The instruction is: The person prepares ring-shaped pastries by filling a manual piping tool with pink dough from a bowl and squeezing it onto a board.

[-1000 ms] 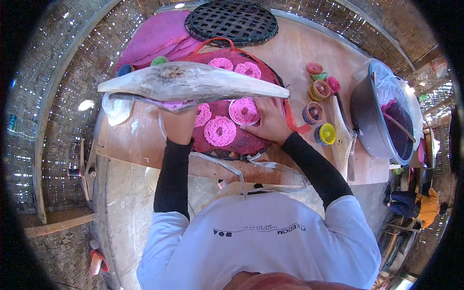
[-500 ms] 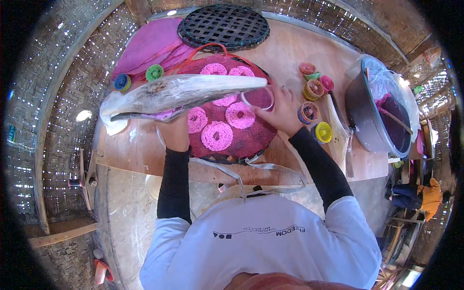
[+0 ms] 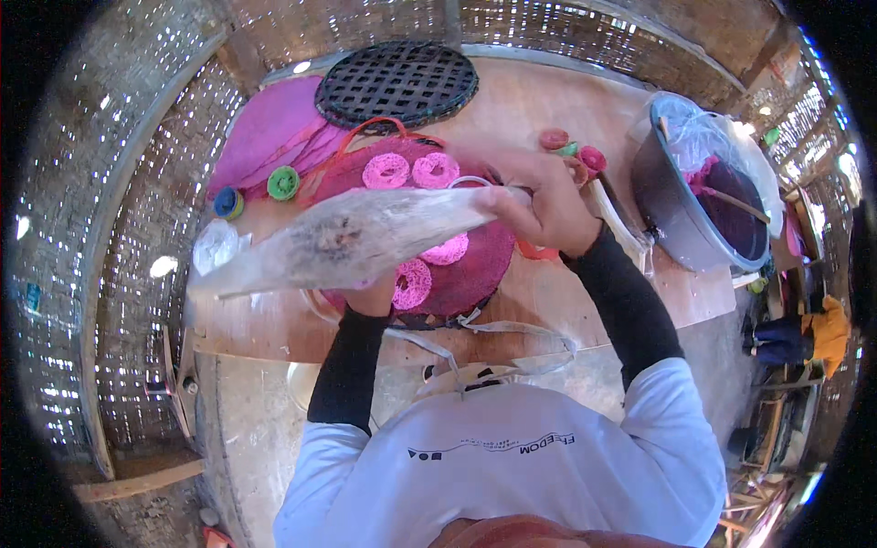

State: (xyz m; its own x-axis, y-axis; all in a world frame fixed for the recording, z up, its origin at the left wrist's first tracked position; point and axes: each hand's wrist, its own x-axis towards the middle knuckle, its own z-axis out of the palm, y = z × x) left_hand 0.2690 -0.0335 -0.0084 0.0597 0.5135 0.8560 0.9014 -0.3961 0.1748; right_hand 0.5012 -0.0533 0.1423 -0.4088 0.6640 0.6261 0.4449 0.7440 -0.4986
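A long whitish tapered bag (image 3: 338, 239) with grey stains lies slantwise across my hands, its narrow end pointing right. My right hand (image 3: 553, 205) is closed at that narrow end, next to a thin white ring (image 3: 470, 181); its upper fingers are smeared by motion. From below, my left hand (image 3: 370, 297) holds the bag's underside, and most of its fingers are hidden. Beneath lies a round dark-red mat (image 3: 480, 274) with several lacy pink rings of strands, such as the far ring (image 3: 385, 171) and the near ring (image 3: 411, 284). The bag covers part of the mat.
Pink sheets (image 3: 265, 137) and a dark lattice tray (image 3: 397, 84) lie at the back left. A green cup (image 3: 283, 183) and a blue cup (image 3: 228, 203) stand before them. Several coloured cups (image 3: 592, 161) and a grey tub (image 3: 671, 196) are on the right. Far right, a person (image 3: 822, 333) wears orange.
The bag has dropped nearer and tilted, its wide end now lower. My right hand has shifted nearer and slightly right, and the left hand slightly right. The whole view has shifted a little.
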